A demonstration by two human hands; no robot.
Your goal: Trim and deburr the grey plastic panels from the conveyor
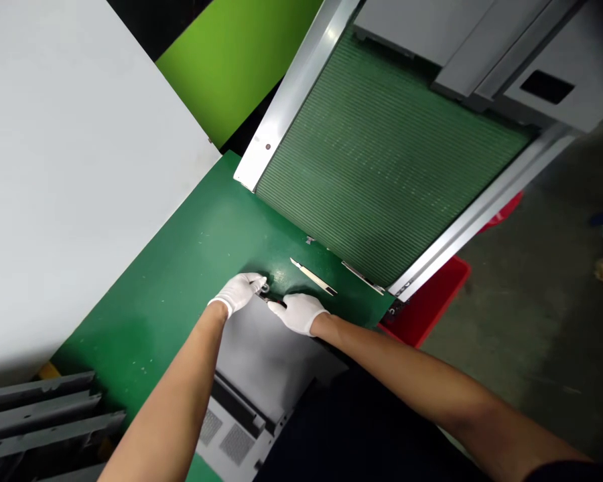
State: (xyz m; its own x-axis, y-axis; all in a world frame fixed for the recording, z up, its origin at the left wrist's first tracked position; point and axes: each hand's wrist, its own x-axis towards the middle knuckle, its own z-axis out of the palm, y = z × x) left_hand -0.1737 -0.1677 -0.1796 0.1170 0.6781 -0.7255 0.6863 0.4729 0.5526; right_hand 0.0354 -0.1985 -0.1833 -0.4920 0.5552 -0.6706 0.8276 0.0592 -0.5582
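My left hand, in a white glove, is closed with its fingertips pinched at a small ring-shaped metal part. Facing it, my right hand, gloved too, is wrapped round a small tool with a dark and red handle. The tool's thin metal end points at the left fingertips; its exact kind is too small to make out. Both hands are over the far edge of a grey sheet-metal panel, which has vent grilles near my body. A cream-handled craft knife lies just beyond my right hand.
Under the panel is a green worktop. A ribbed green conveyor with metal side rails adjoins it, carrying large grey housings. A white board borders the left. Metal brackets stand lower left. A red bin sits at right.
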